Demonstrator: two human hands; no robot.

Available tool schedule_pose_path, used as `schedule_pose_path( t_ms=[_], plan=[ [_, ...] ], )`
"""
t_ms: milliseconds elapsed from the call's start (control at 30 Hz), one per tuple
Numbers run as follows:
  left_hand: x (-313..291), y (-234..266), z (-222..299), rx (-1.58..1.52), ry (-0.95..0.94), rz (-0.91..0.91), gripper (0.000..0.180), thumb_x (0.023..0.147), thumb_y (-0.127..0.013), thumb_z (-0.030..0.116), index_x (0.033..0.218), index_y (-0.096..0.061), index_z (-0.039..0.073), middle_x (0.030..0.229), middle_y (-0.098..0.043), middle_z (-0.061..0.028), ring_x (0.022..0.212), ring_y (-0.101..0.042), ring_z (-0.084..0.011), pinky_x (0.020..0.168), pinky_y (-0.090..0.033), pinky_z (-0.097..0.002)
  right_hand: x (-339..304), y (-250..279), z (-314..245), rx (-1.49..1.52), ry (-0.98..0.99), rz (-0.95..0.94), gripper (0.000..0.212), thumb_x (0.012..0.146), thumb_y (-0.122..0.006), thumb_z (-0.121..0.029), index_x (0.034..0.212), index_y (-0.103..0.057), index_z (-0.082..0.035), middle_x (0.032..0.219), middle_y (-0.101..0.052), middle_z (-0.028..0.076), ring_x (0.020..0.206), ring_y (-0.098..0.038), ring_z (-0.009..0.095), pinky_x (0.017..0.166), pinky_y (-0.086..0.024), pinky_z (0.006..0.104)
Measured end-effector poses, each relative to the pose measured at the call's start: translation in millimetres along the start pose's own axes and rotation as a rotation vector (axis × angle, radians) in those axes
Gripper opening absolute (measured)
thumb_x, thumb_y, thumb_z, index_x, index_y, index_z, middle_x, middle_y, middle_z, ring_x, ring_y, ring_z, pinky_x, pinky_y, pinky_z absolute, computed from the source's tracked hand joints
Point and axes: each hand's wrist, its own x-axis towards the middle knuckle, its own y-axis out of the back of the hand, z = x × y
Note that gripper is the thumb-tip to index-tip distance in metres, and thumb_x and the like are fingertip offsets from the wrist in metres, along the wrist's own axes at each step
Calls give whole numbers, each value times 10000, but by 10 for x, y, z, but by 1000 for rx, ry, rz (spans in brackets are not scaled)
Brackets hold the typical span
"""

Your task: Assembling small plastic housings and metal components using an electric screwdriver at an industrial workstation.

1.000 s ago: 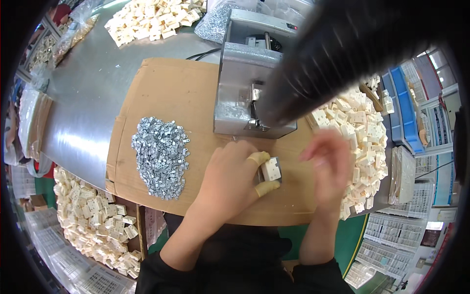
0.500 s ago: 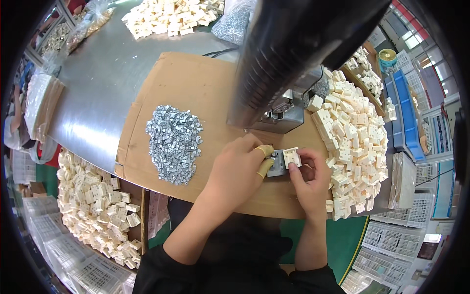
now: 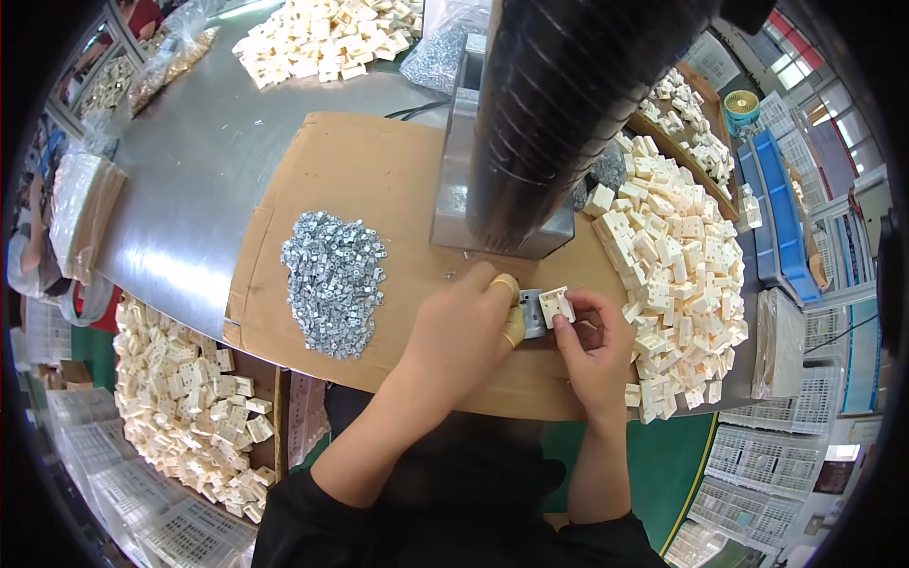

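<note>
My right hand (image 3: 598,341) pinches a small cream plastic block with holes (image 3: 556,307) between thumb and fingers. The block lies over the right part of a grey metal jig (image 3: 532,316). At the jig's left side is my left hand (image 3: 466,327), with yellow finger cots (image 3: 512,338) on its thumb and a finger. Its fingers are closed together, and the back of the hand hides whatever is between them. To the left, a heap of small silvery metal clips (image 3: 333,284) rests on the cardboard sheet (image 3: 379,175).
A dark machine column (image 3: 540,123) rises just beyond my hands. Cream blocks are heaped at the right (image 3: 686,275), at the far side (image 3: 327,38) and in a lower left box (image 3: 185,407). A blue crate (image 3: 784,218) stands far right.
My left hand's fingertips have turned inward and are less visible. The cream block has shifted slightly left with my right hand. The whole view has moved a little, showing more of the machine's base.
</note>
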Motion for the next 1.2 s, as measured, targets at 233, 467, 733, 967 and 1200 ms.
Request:
schedule_pose_path(
  t_ms=[233,467,733,967,1200],
  plan=[
    [-30,62,30,-675,361,5,134,837,-621,-30,965,-658,-22,864,-680,-42,656,-661,-100,579,-506,-242,4,2,-20,28,-8,-8,240,864,-710,-14,1098,-656,0,954,-694,98,853,-678,146,728,-552,268],
    [12,13,72,-820,581,-69,193,886,-603,-16,1062,-679,-37,755,-684,-45,613,-640,-85,507,-483,-221,18,17,-25,-4,6,-20,246,860,-708,-13,1100,-659,2,966,-699,115,855,-688,163,728,-564,279],
    [10,-72,81,-725,494,34,129,866,-704,24,979,-724,-36,832,-727,-89,683,-682,-123,568,-526,-264,19,15,-20,-30,26,-35,248,858,-713,-41,1098,-664,-2,966,-698,128,867,-687,180,738,-562,290],
    [11,-180,42,-415,268,114,130,818,-747,27,944,-742,-3,949,-717,-121,812,-709,-247,687,-543,-321,26,19,-27,-19,21,-36,244,857,-715,-53,1093,-670,-15,966,-697,125,817,-692,186,721,-557,293],
    [-1,-135,-45,-434,124,94,131,827,-743,20,955,-739,-10,950,-716,-127,820,-708,-275,696,-551,-342,15,-66,-112,-207,94,19,259,857,-731,-92,1102,-680,-27,961,-718,136,808,-716,231,724,-555,325]
  ],
)
